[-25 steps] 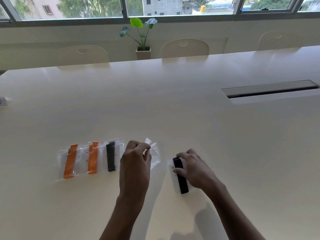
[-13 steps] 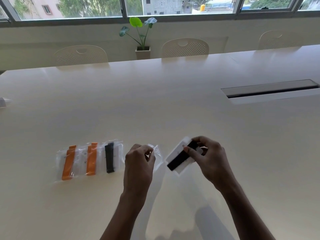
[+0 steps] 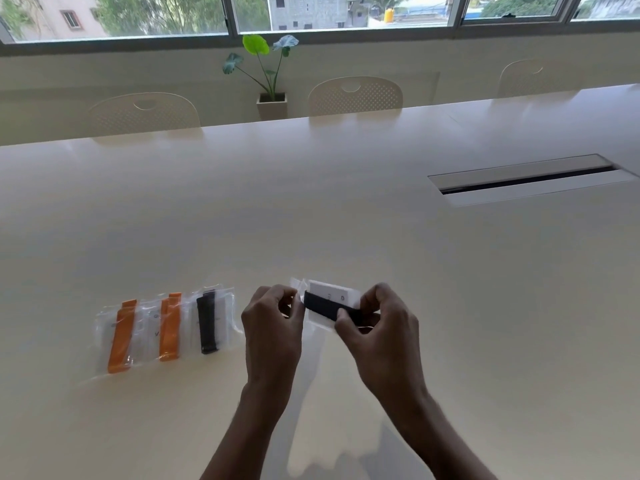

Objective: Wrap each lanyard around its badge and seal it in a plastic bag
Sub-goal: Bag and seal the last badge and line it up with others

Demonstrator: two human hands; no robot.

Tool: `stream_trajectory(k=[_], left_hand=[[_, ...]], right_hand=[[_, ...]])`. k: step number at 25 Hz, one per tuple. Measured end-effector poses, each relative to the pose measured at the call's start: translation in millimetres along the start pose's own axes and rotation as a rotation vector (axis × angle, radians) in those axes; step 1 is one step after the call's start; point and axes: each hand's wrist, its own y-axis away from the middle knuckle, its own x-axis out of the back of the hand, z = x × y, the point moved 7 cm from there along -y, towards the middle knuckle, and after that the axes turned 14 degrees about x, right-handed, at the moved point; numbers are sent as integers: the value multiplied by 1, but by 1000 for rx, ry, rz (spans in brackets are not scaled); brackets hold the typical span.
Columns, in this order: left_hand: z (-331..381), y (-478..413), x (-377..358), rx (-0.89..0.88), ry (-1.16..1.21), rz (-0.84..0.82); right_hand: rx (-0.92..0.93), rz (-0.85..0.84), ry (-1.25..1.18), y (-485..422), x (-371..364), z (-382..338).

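Three packs bagged; you're now pinching the black-wrapped badge (image 3: 329,304) in your right hand (image 3: 377,327), feeding it into the bag mouth (image 3: 298,289) your left hand (image 3: 272,323) is gripping.

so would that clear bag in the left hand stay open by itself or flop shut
Probably flops: the clear bag looks thin and crinkled, pinched in the left hand. Likely very light and slippery, like the glossy sealed bags lying nearby.

Single head-worn wide-angle view, set above the near edge of the long cream-white table (image 3: 346,209), facing forward and down (lines bow at the margins). Both bare forearms enter from the bottom; perforated cream chairs (image 3: 355,96) and windows (image 3: 346,12) stand well beyond.
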Motion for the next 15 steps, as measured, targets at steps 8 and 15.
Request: stream_trajectory(k=[8,15], left_hand=[[7,9,-3,-168,-56,-45],[24,25,-6,-276,-47,-85]], right_hand=[[-106,11,-80,9,-15,10],[-205,60,-347,17,-26,18]])
